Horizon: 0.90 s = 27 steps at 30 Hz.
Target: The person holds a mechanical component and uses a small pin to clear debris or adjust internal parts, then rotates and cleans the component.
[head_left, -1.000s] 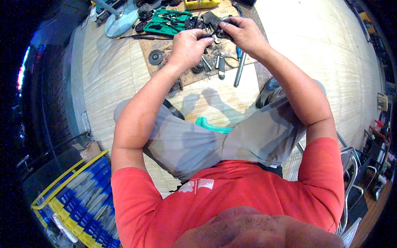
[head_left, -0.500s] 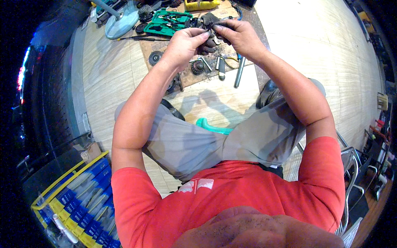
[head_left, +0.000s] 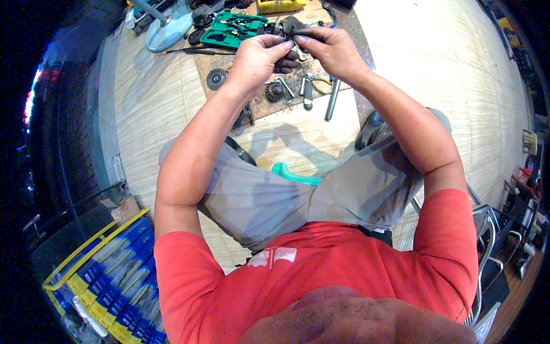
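My left hand point(head_left: 258, 61) and my right hand point(head_left: 335, 53) meet over the far part of a cardboard sheet point(head_left: 263, 110) on the floor. Thumb and fingers of each are pinched together around a small dark piece point(head_left: 291, 40), too small to name. Dark smudges cover the fingertips. Below the hands lie a dark toothed round part point(head_left: 274, 92), an L-shaped hex key point(head_left: 287, 88), a dark-handled tool point(head_left: 308, 96) and a grey bar-like tool point(head_left: 332, 101). A black disc point(head_left: 216, 79) rests left of my left wrist.
Past the hands are a green tool case point(head_left: 220, 38) and a yellow object point(head_left: 281, 6). A pale blue round base with a pole point(head_left: 172, 33) stands far left. Between my knees shows a teal curved edge point(head_left: 295, 175). A yellow and blue rack point(head_left: 109, 281) is at lower left, metal tubing point(head_left: 487, 229) at right.
Both hands stay nearly in place, still pinched together. The left fingers have shifted slightly; nothing on the cardboard has visibly moved.
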### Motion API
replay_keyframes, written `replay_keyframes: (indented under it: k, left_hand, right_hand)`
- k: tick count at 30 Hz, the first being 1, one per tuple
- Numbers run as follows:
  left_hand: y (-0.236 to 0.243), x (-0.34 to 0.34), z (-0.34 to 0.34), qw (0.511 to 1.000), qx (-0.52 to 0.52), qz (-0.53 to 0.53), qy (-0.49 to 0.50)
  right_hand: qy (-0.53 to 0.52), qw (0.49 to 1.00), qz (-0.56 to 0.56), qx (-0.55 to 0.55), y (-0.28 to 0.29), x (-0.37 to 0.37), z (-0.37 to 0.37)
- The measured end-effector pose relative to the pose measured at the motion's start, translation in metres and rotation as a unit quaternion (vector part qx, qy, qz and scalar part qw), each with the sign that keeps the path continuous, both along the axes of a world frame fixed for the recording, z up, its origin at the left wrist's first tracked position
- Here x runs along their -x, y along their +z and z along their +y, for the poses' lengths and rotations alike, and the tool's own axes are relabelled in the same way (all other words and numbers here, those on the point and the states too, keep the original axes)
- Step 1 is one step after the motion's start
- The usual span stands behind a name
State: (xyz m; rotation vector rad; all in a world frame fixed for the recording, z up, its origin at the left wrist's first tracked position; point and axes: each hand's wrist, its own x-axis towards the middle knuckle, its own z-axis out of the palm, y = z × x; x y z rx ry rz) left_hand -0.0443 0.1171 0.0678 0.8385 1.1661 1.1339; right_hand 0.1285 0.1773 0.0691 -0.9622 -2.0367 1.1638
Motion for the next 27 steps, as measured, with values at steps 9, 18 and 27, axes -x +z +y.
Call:
replay_keyframes:
  k: [9, 18, 27]
  left_hand:
    - [0.002, -0.006, -0.003, 0.999, -0.007, 0.034, 0.023]
    - [0.005, -0.019, -0.006, 0.983, -0.052, 0.161, 0.072]
    - [0.005, -0.003, -0.003, 0.997, 0.014, -0.028, -0.064]
  right_hand:
    - [-0.002, 0.999, -0.006, -0.051, -0.001, -0.001, -0.002]
    - [-0.027, 0.997, -0.023, -0.068, -0.001, 0.001, 0.001]
    - [0.0, 1.0, -0.006, -0.006, 0.006, -0.005, 0.005]
